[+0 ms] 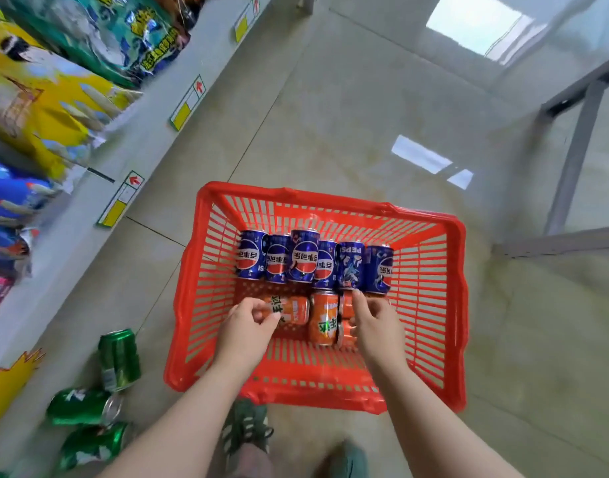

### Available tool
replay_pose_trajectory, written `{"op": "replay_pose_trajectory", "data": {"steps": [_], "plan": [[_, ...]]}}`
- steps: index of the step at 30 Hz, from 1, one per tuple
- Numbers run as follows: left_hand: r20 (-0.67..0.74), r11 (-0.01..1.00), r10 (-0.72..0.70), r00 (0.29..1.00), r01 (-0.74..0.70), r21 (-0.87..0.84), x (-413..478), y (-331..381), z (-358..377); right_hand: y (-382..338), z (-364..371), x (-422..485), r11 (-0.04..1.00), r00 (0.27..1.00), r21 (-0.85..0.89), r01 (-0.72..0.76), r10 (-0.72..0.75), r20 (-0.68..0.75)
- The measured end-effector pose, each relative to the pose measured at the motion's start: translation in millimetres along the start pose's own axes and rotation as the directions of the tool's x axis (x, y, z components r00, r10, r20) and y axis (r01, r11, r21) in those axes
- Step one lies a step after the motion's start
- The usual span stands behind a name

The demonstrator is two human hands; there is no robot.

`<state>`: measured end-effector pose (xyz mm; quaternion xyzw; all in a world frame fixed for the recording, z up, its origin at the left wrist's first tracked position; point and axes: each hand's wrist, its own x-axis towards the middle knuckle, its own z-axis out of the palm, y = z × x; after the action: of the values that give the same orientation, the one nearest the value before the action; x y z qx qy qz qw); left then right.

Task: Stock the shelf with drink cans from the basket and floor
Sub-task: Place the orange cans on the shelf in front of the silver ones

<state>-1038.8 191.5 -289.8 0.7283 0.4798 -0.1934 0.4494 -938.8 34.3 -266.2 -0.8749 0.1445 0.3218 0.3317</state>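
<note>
single head view, wide-angle, looking steeply down, close over red basket [456, 305] on floor [330, 115].

Right hand [375, 326] partly hides rightmost orange cans [345, 336].

I see snack bags upper left: yellow bag [37, 108], teal bag [106, 36], blue bag [13, 194] | price labels [187, 103] with red arrows beside them | yellow starburst card [10, 381] lower left | grey metal frame [575, 150] far right | green shoes [244, 429] bottom centre, blurred
</note>
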Motion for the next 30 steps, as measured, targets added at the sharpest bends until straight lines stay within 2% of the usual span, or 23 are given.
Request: {"op": "replay_pose_trajectory", "data": {"steps": [4,8,11,13,15,18,19,20,21,22,25,27,30], "plan": [[0.021,0.992,-0.119,0.993,0.119,-0.031,40.6,-16.8,21.3,18.3,35.8,34.0,0.994,0.997,-0.100,-0.034,0.040,0.059],[0.048,0.945,-0.319,0.946,0.322,-0.054,85.5,-35.9,56.0,45.0,71.4,63.7,0.987,0.994,-0.158,-0.021,0.038,0.106],[0.083,0.882,-0.448,0.890,0.455,-0.122,108.7,-47.1,80.7,61.7,90.5,81.9,0.984,0.999,-0.176,0.004,0.005,0.050],[0.151,0.841,-0.477,0.866,0.499,-0.208,119.6,-50.0,95.1,68.5,97.9,90.1,0.976,0.999,-0.216,0.022,-0.030,-0.034],[0.190,0.779,-0.501,0.844,0.536,-0.326,125.5,-52.1,108.8,75.9,103.3,95.5,0.959,0.992,-0.284,0.022,-0.055,-0.110],[0.209,0.571,-0.588,0.781,0.584,-0.577,131.5,-53.4,123.8,80.7,109.1,97.3,0.932,0.982,-0.360,0.035,-0.100,-0.162],[0.205,0.513,-0.622,0.756,0.591,-0.623,133.3,-52.8,126.2,81.7,110.8,96.5,0.924,0.978,-0.381,0.045,-0.118,-0.170],[0.174,0.502,-0.659,0.732,0.600,-0.623,133.2,-50.9,125.6,82.3,112.4,94.9,0.917,0.976,-0.395,0.057,-0.133,-0.169],[0.092,0.552,-0.677,0.730,0.586,-0.593,133.7,-50.7,125.5,83.2,114.2,93.6,0.913,0.976,-0.401,0.068,-0.144,-0.163],[-0.018,0.646,-0.670,0.743,0.570,-0.508,130.8,-49.4,121.7,82.9,116.9,91.5,0.916,0.979,-0.395,0.073,-0.142,-0.148],[-0.228,0.875,-0.480,0.847,0.444,-0.192,122.0,-51.0,105.9,80.2,128.7,88.1,0.935,0.992,-0.351,0.054,-0.089,-0.084],[-0.229,0.923,-0.382,0.895,0.381,-0.051,124.4,-57.8,96.6,78.0,137.4,88.2,0.956,0.999,-0.292,0.015,-0.025,-0.031],[-0.144,0.906,-0.424,0.894,0.420,-0.060,136.8,-68.6,87.4,76.4,147.7,90.2,0.982,0.997,-0.190,-0.006,0.021,0.077]]}}
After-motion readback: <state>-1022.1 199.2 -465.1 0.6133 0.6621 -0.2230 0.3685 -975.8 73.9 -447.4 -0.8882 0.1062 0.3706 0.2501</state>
